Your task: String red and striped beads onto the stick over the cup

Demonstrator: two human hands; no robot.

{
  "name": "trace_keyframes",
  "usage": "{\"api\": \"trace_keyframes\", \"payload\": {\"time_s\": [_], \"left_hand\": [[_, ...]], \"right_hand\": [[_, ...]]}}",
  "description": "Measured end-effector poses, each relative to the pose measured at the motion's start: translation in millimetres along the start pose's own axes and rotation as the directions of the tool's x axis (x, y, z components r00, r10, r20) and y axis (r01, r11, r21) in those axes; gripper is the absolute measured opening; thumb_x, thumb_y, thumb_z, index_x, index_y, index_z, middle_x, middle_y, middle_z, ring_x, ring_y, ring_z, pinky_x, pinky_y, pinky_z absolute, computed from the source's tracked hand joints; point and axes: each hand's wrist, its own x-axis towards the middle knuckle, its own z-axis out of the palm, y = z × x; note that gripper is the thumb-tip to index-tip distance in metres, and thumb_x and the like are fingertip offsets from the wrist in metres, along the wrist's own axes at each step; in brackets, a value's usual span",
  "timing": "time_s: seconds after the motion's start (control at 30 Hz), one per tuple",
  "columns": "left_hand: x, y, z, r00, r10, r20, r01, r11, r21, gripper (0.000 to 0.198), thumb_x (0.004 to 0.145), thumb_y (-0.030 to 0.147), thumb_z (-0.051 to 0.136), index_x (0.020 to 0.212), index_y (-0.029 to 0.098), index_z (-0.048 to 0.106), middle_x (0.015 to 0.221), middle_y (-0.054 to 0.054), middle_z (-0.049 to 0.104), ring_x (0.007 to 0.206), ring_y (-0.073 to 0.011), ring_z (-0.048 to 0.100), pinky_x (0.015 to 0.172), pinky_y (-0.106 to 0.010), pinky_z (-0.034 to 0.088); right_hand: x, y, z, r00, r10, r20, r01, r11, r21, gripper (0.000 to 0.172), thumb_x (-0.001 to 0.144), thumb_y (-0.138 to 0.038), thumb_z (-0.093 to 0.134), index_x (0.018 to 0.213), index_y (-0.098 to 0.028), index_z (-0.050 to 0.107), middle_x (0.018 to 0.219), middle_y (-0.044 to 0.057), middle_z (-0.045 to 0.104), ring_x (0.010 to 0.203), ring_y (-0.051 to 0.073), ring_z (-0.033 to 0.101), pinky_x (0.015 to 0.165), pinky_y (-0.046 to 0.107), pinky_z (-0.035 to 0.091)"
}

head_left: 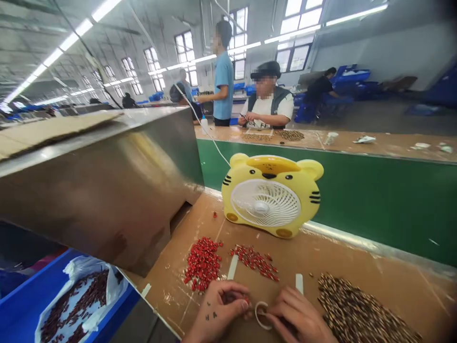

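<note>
The left hand (217, 309) is curled shut, its fingertips (243, 299) pinching what looks like a small red bead at a pale loop of cord (261, 314). The right hand (298, 317) grasps the loop's other side, though its exact hold is partly hidden. Both hands work close together, low over the cardboard-covered worktop (167, 295), keeping the loop steady between them. Just ahead lie a heap of red beads (202, 263) and a looser spread of red beads (254, 262). A mound of brown striped beads (357, 309) sits right of the right hand, and a yellow tiger-shaped fan (272, 195) stands beyond.
</note>
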Motion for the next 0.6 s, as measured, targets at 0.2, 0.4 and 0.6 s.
{"api": "trace_keyframes", "payload": {"time_s": [0.2, 0.4, 0.6], "left_hand": [[-7.3, 15.3, 0.6, 0.996, -0.093, -0.019, 0.094, 0.961, 0.261, 0.034, 0.074, 0.033, 0.082, 0.093, 0.006, 0.077, 0.089, -0.011, 0.071, 0.074, -0.0085, 0.063, 0.068, -0.014, 0.046], [-12.8, 12.4, 4.0, 1.000, 0.026, -0.005, -0.022, 0.923, 0.385, 0.029, 0.080, 0.035, 0.075, 0.093, 0.009, 0.079, 0.093, -0.012, 0.070, 0.077, -0.0115, 0.064, 0.069, -0.016, 0.048], [-14.0, 7.7, 5.5, 0.998, 0.056, 0.028, -0.063, 0.895, 0.442, 0.026, 0.086, 0.034, 0.069, 0.096, 0.012, 0.079, 0.096, -0.010, 0.071, 0.082, -0.0121, 0.067, 0.072, -0.016, 0.050]], "right_hand": [[2.7, -8.0, -5.6, 0.989, 0.148, 0.014, -0.149, 0.983, 0.111, 0.006, 0.082, -0.010, 0.066, 0.082, -0.016, 0.066, 0.076, 0.000, 0.055, 0.080, 0.004, 0.040, 0.076, 0.018, 0.029], [-1.3, -5.3, -4.6, 0.986, 0.160, 0.036, -0.163, 0.980, 0.110, 0.004, 0.082, -0.012, 0.067, 0.083, -0.016, 0.066, 0.078, 0.000, 0.056, 0.082, 0.004, 0.040, 0.078, 0.019, 0.028], [-0.3, -6.3, -15.3, 0.977, 0.211, 0.017, -0.211, 0.966, 0.149, 0.005, 0.082, -0.011, 0.066, 0.083, -0.016, 0.066, 0.077, 0.000, 0.056, 0.080, 0.002, 0.043, 0.076, 0.018, 0.031]]}}
